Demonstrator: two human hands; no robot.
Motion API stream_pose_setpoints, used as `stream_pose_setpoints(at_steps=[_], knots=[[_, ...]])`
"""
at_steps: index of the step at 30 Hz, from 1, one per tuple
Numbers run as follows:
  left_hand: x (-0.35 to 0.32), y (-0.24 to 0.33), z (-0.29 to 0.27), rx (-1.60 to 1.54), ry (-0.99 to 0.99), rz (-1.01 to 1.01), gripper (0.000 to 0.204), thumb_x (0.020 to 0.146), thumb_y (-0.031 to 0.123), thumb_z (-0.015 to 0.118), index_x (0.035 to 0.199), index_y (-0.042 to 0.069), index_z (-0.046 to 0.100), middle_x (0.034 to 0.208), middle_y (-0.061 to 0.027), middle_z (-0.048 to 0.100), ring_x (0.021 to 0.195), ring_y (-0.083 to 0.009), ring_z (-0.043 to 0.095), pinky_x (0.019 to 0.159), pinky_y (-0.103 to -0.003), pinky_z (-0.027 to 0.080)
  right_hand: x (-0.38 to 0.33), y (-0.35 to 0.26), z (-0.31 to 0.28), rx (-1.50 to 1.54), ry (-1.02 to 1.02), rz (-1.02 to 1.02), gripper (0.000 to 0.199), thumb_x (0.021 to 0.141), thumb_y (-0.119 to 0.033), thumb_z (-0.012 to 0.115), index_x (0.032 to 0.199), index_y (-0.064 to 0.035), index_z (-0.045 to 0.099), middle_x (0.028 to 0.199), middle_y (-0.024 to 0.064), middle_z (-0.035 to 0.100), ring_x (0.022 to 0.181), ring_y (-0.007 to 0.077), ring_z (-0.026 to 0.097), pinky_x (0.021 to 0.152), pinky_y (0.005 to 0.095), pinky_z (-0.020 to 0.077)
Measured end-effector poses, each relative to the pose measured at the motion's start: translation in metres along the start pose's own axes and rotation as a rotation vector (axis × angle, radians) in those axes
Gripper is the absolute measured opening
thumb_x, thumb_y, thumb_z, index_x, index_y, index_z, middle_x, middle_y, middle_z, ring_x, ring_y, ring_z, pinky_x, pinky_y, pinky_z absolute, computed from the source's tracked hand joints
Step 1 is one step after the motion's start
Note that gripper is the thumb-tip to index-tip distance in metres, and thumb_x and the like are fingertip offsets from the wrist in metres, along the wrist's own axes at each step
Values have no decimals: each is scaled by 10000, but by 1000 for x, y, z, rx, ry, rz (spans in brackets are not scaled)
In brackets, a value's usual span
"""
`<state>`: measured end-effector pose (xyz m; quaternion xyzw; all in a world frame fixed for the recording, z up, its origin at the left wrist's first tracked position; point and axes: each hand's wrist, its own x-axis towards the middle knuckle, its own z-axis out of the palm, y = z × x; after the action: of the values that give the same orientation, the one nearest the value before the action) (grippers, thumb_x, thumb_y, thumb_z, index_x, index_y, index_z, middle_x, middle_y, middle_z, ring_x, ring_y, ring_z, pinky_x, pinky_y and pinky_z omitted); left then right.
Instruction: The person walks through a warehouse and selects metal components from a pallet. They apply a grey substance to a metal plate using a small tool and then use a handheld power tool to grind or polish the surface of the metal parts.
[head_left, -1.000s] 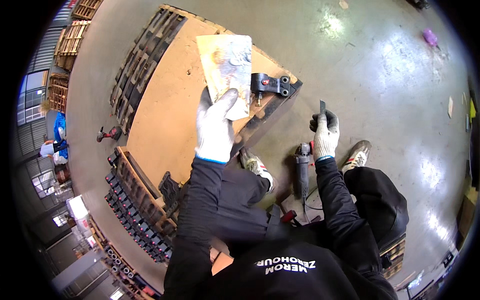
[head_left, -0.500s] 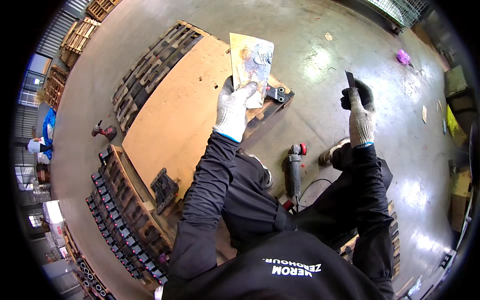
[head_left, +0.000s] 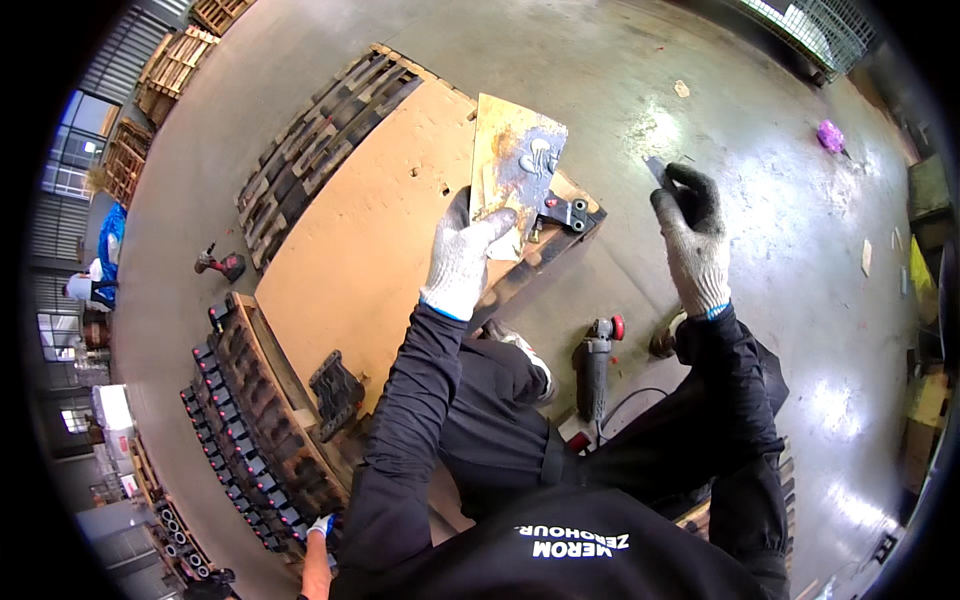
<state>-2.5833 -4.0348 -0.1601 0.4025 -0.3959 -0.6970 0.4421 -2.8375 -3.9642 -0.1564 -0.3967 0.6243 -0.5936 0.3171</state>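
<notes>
Two flat things are held in my remote view. The left hand [head_left: 462, 252] pinches a card [head_left: 496, 165] near its lower edge, probably so that the grey paste [head_left: 540, 158] on it faces up, untouched. The right hand [head_left: 697, 232] grips a thin blade [head_left: 656, 171] between thumb and fingers, well apart from the card, I think to leave its tip free. A black metal bracket [head_left: 566, 213] sits at the pallet corner, perhaps for easy reach.
</notes>
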Motion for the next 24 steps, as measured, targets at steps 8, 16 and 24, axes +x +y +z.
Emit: stream_pose_setpoints(at_steps=[8, 16, 24], knots=[[4, -10, 34, 22, 17, -20, 347, 907, -31, 619, 1246, -43, 544, 1119, -133, 661, 947, -201, 688, 773, -298, 582, -2, 1, 12, -243, -33, -328, 209, 898, -70, 706, 1100, -23, 680, 990, 154, 713, 885, 233, 723, 790, 313, 561], [-4, -24, 38, 108, 9, 1, 354, 897, -2, 651, 1235, -41, 557, 1087, -117, 668, 916, -163, 663, 784, -292, 549, -1, 1, -12, -429, 21, -439, 177, 882, -99, 703, 1055, -64, 714, 932, 155, 703, 843, 329, 701, 748, 345, 557], [-14, -27, 42, 178, -12, 63, 392, 882, -28, 663, 1258, -44, 556, 1112, -107, 673, 961, -161, 658, 816, -282, 540, -7, 1, -3, -578, -3, -485, 153, 893, -184, 680, 1028, -124, 721, 887, 123, 696, 809, 346, 679, 694, 397, 547]])
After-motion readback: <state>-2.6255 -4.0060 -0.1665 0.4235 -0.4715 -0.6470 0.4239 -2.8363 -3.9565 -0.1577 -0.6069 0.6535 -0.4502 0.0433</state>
